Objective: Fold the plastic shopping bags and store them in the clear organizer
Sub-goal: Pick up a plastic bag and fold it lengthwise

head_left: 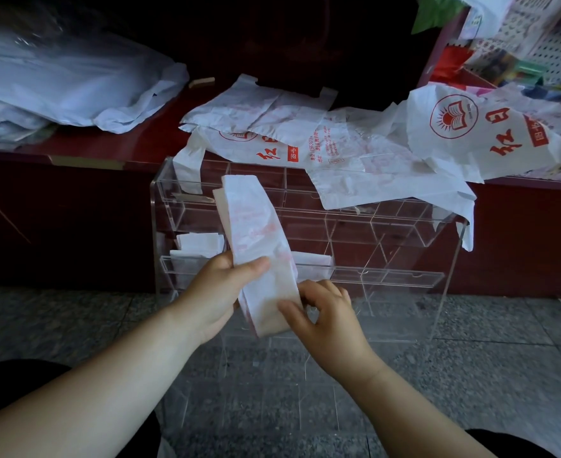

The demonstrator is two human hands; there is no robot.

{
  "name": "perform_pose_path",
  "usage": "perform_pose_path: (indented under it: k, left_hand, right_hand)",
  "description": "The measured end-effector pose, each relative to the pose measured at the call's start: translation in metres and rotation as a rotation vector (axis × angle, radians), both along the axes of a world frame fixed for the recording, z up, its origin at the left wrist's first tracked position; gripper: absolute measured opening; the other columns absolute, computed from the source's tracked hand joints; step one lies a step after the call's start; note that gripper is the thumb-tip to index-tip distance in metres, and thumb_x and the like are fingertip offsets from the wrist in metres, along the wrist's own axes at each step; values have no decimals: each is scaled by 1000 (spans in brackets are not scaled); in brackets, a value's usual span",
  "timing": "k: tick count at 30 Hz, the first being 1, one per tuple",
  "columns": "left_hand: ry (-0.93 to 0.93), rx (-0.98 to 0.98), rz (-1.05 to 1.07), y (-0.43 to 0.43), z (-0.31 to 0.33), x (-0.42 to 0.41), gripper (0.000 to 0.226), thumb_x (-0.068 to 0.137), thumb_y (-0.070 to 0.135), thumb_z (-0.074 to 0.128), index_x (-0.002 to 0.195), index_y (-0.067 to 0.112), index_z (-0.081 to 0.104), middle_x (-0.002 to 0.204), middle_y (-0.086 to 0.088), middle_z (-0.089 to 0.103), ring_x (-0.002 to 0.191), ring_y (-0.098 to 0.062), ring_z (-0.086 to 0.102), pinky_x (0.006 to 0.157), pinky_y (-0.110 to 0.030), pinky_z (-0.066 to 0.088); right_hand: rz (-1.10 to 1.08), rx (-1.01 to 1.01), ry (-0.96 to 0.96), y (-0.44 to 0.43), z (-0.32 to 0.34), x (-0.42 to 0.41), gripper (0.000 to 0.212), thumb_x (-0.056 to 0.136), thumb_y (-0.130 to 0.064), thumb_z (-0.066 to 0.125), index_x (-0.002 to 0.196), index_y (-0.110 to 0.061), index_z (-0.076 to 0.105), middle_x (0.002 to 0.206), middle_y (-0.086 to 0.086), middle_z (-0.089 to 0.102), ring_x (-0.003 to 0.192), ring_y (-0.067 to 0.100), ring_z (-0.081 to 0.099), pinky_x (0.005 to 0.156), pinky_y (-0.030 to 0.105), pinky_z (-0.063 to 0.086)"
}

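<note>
A white plastic bag with faint red print, folded into a long narrow strip (256, 233), stands tilted in front of the clear organizer (404, 279). My left hand (219, 292) grips the strip at its middle, thumb across the front. My right hand (325, 312) pinches the strip's lower end. Folded white bags (196, 246) sit in the organizer's lower left compartments, and another folded bag (312, 262) shows just right of the strip. Several unfolded white bags with red print (338, 147) lie on the ledge behind and drape over the organizer's top.
A dark red counter (74, 206) runs behind the organizer. A heap of clear and white plastic (57, 81) lies on it at left. One more printed bag (470, 127) and colourful goods (520, 71) sit at right. Grey stone floor (57, 325) lies below.
</note>
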State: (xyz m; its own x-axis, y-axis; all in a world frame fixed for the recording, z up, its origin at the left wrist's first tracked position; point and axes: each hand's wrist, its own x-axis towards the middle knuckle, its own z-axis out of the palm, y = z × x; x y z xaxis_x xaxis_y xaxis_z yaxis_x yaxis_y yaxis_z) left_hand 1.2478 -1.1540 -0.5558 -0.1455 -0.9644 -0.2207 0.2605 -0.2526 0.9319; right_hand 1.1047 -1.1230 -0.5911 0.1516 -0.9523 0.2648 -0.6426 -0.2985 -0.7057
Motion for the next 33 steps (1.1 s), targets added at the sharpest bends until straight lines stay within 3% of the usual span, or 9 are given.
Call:
perform_pose_path:
  k: [4, 8, 11, 14, 18, 22, 27, 30, 33]
  left_hand:
    - [-16, 13, -46, -5, 2, 8, 17, 87, 4, 51, 88, 15, 63, 72, 7, 72, 71, -9, 67, 73, -27, 51]
    - [54, 95, -145, -6, 4, 13, 18, 78, 6, 54, 92, 12, 64, 76, 2, 73, 72, -12, 67, 67, -24, 53]
    - [105, 118, -232, -6, 4, 16, 31, 67, 15, 57, 97, 11, 66, 84, -4, 72, 73, -15, 69, 65, -27, 57]
    - [90, 141, -281, -5, 3, 15, 23, 71, 12, 55, 91, 9, 66, 79, -5, 72, 68, -14, 69, 61, -25, 57]
    - [36, 190, -273, -3, 1, 13, 25, 88, -3, 40, 89, 6, 64, 71, -5, 72, 62, -14, 68, 57, -23, 56]
    - [118, 210, -317, -2, 2, 12, 22, 77, 15, 51, 90, 9, 68, 80, -7, 72, 68, -16, 69, 61, -26, 57]
    - [138, 253, -235, -4, -1, 9, 41, 70, 38, 53, 95, 8, 67, 84, -10, 71, 69, -20, 68, 66, -32, 56]
    - [88, 242, -176, -7, -1, 10, 44, 72, 40, 53, 99, 8, 66, 89, -13, 70, 74, -24, 67, 71, -36, 51]
    - [54, 149, -111, -7, 2, 12, 21, 89, 20, 48, 97, 14, 67, 86, -5, 73, 77, -17, 69, 71, -30, 56]
  right_hand:
    - [-31, -239, -128, 0, 5, -4, 23, 81, -35, 46, 102, -27, 49, 92, -20, 48, 95, -7, 47, 84, 15, 40]
    - [8, -540, 219, -5, 4, -12, 44, 83, -6, 31, 124, -17, 39, 130, 1, 37, 116, 20, 41, 98, 30, 31]
    - [108, -623, 385, -8, 0, -11, 36, 95, -14, 31, 131, -19, 36, 139, 4, 32, 121, 25, 39, 98, 35, 31]
    - [155, -700, 375, -8, -3, -7, 42, 85, -12, 50, 125, -21, 43, 134, 0, 46, 118, 24, 42, 93, 34, 33]
    - [164, -757, 297, -8, -1, -4, 25, 83, -13, 55, 106, -22, 53, 113, -3, 67, 114, 23, 47, 92, 33, 36]
    - [182, -726, 226, -10, -2, -8, 17, 83, -15, 56, 98, -22, 55, 106, -2, 70, 111, 22, 50, 91, 33, 37]
    - [240, -656, 128, -4, -3, -5, 15, 83, -19, 57, 97, -23, 55, 102, -2, 71, 113, 19, 51, 97, 27, 33]
    - [226, -570, 81, -2, -7, -3, 18, 79, -27, 62, 96, -25, 56, 102, -8, 70, 114, 16, 49, 96, 25, 31]
    - [114, -341, -102, 1, -2, 0, 22, 80, -41, 58, 100, -31, 58, 106, -26, 60, 109, -6, 44, 86, 21, 35]
